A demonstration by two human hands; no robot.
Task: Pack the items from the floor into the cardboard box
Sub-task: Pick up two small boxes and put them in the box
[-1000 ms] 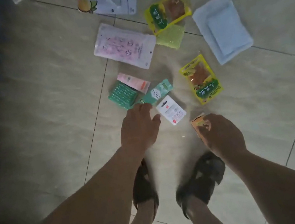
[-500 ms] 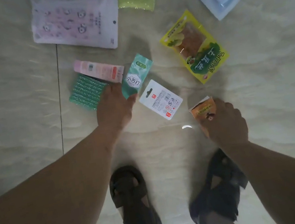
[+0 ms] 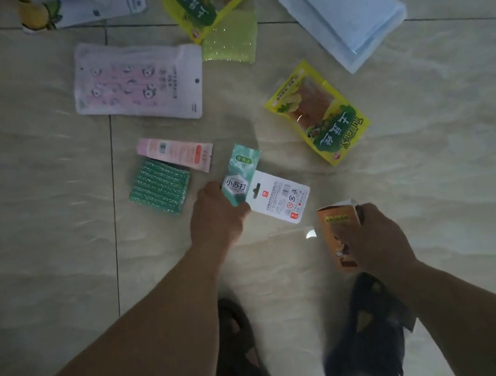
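Green sachet gripped by left hand; right hand holds orange packet.

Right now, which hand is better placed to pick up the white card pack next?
Left. The left hand holds the teal packet right beside the white card pack; the right hand is farther off, gripping an orange packet.

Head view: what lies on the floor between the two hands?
In the head view, a white card pack lies between the left hand and the right hand; bare tile fills the remaining stretch.
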